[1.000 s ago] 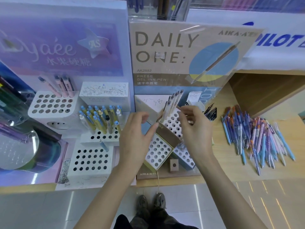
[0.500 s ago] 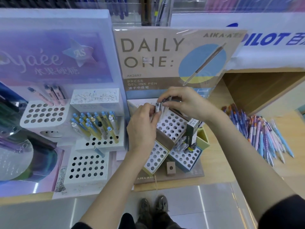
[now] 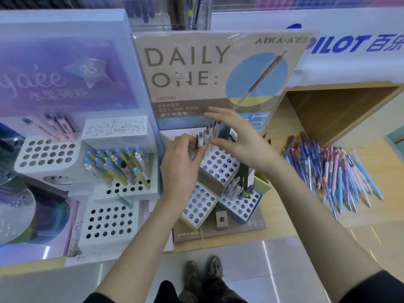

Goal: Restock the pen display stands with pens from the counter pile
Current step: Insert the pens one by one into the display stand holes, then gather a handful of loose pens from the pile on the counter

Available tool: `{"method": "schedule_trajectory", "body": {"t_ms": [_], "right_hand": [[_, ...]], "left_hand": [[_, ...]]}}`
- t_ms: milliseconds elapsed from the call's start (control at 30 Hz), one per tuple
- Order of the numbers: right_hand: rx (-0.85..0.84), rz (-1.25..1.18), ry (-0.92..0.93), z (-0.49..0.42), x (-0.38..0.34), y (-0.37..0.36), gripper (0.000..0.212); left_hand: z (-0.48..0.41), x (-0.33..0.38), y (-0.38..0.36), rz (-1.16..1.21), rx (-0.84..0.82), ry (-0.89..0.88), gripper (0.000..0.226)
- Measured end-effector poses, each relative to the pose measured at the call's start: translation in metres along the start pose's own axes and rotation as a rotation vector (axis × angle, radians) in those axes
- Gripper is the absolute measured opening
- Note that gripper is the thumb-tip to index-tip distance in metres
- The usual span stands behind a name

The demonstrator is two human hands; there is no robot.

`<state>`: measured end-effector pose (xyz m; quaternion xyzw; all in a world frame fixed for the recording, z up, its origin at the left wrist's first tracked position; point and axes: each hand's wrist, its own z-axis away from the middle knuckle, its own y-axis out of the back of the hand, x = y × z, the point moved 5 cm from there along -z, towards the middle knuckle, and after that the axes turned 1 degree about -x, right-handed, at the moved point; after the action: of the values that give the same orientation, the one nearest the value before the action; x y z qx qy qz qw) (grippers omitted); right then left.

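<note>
White pen (image 3: 200, 141) pinched in the left hand (image 3: 181, 165) seems mid-insertion in the stand (image 3: 220, 166); the spread, empty right hand (image 3: 238, 141) should next visit the pile (image 3: 332, 171) at the counter's (image 3: 290, 215) right edge.

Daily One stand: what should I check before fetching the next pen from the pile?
1. Free holes in the top tier: ok, many empty.
2. Standing pens seated: cannot tell, hands hide their bases.
3. Left hand clear of the pens: not ok, fingertips at them, grip unclear.
4. Right hand free: ok, fingers spread, holding nothing.
5. Counter pile stocked: ok, many pens there.
</note>
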<state>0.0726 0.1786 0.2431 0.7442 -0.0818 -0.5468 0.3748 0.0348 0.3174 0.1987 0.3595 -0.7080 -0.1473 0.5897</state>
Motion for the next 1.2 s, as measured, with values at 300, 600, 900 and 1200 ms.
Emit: {"method": "schedule_trajectory", "body": {"t_ms": [300, 600, 900, 1200], "right_hand": [[0.365, -0.023, -0.15, 0.114, 0.051, 0.041, 0.033], [0.489, -0.005, -0.587, 0.229, 0.192, 0.099, 0.022], [0.532, 0.093, -0.875, 0.251, 0.358, 0.175, 0.046], [0.334, 0.17, -0.94, 0.247, 0.446, 0.189, 0.05]], "left_hand": [[0.053, 0.04, 0.007, 0.136, 0.077, -0.193, 0.033], [0.092, 0.096, -0.156, 0.324, -0.601, -0.051, 0.031], [0.068, 0.104, -0.317, 0.203, -0.537, 0.213, 0.033], [-0.002, 0.081, -0.401, -0.158, -0.358, 0.444, 0.025]]}}
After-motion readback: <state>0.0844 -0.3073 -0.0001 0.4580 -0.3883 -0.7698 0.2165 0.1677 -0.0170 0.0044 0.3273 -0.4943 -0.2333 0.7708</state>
